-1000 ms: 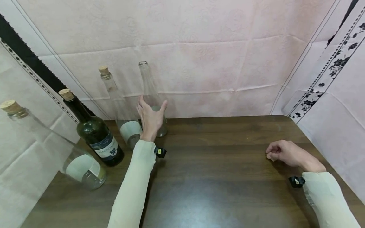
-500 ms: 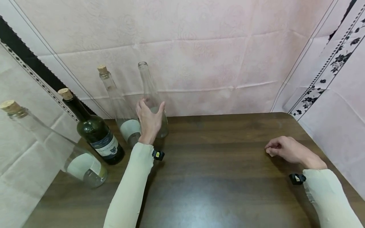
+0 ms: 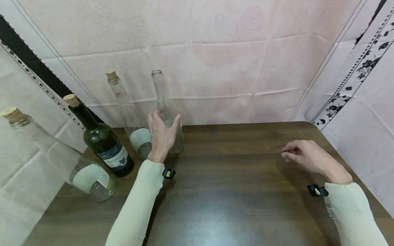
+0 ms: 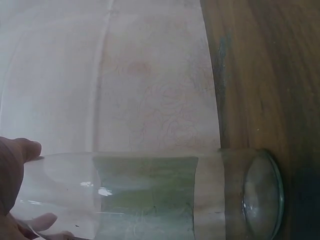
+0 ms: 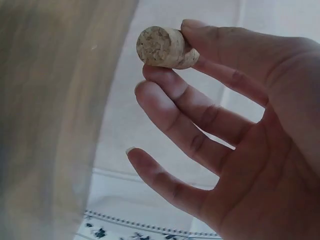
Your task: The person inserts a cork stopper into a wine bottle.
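Note:
My left hand (image 3: 161, 138) grips an uncorked clear glass bottle (image 3: 160, 90) round its body at the back of the table. In the left wrist view the bottle (image 4: 147, 195) shows a pale green label, with my thumb on one side and fingers curled round the other. Over the right part of the table, my right hand (image 3: 312, 160) is raised above the wood. A cork (image 5: 161, 48) is pinched between its thumb and fingertips in the right wrist view; the head view barely shows it. A corked clear bottle (image 3: 140, 138) stands just left of my left hand.
Farther left stand a corked dark green wine bottle (image 3: 104, 143) with a blue and white label and a large corked clear bottle (image 3: 89, 179). The wooden table (image 3: 221, 191) is bordered by pale patterned cloth (image 3: 215, 68) behind and at both sides.
My left hand has closed round the uncorked bottle, which has shifted slightly toward me. My right hand has lifted the cork off the table and moved a little left.

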The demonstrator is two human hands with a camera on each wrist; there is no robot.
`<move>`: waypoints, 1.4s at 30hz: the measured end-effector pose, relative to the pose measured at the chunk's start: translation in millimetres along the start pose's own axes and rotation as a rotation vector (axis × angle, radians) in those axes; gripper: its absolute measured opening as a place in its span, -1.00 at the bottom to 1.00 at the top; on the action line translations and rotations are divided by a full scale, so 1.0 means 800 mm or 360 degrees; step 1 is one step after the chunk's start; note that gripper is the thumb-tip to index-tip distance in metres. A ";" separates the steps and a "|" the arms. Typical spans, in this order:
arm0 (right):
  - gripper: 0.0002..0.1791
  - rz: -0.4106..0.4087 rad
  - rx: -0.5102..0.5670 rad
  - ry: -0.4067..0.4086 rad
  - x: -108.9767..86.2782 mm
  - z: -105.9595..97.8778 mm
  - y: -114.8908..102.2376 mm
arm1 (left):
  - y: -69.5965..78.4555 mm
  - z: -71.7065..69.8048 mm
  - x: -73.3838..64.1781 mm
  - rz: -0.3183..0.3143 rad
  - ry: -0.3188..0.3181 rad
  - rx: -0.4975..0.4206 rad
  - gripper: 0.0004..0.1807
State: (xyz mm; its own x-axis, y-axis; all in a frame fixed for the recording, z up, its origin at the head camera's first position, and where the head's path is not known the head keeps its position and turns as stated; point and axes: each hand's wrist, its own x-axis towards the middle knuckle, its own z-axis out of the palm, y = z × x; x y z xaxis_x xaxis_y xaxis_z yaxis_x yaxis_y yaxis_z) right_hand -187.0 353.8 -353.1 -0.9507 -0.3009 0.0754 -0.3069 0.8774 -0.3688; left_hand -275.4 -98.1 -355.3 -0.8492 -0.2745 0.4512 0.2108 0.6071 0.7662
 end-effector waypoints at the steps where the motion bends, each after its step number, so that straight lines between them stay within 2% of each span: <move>1: -0.88 0.0000 -0.0008 0.0020 0.000 -0.002 -0.004 | 0.001 0.000 -0.002 0.0013 -0.0002 -0.0001 -0.21; 7: -0.92 -0.0043 -0.0035 0.0140 -0.001 -0.012 -0.022 | 0.008 -0.003 -0.012 0.0095 -0.0011 0.0012 -0.22; 15: -0.92 -0.0219 -0.0098 0.0406 0.000 -0.019 -0.053 | 0.009 -0.011 -0.029 0.0174 -0.0039 0.0023 -0.23; 18: -0.92 -0.0213 -0.0085 0.0452 0.000 -0.025 -0.069 | 0.010 -0.014 -0.037 0.0191 -0.0033 0.0026 -0.23; 25: -0.90 -0.0119 0.0006 0.0535 -0.001 -0.034 -0.104 | 0.015 -0.023 -0.056 0.0278 -0.0032 0.0048 -0.25; 31: -0.90 -0.0129 0.0100 0.0614 0.001 -0.038 -0.125 | 0.021 -0.030 -0.073 0.0273 -0.0075 0.0052 -0.25; 37: -0.87 -0.0174 0.0262 0.0835 0.004 -0.044 -0.154 | 0.029 -0.035 -0.090 0.0288 -0.0093 0.0045 -0.30; 42: -0.81 -0.0316 0.0374 0.1051 0.005 -0.047 -0.177 | 0.036 -0.037 -0.103 0.0343 -0.0126 0.0012 -0.31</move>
State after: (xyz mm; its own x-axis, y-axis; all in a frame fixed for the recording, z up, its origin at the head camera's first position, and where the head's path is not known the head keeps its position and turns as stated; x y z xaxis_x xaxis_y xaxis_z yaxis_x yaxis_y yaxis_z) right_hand -148.7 242.2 -265.7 -0.7296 -0.0928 0.6775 -0.5293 0.7039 -0.4736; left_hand -185.3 -79.7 -356.7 -0.8205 -0.0787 0.5662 0.3879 0.6509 0.6526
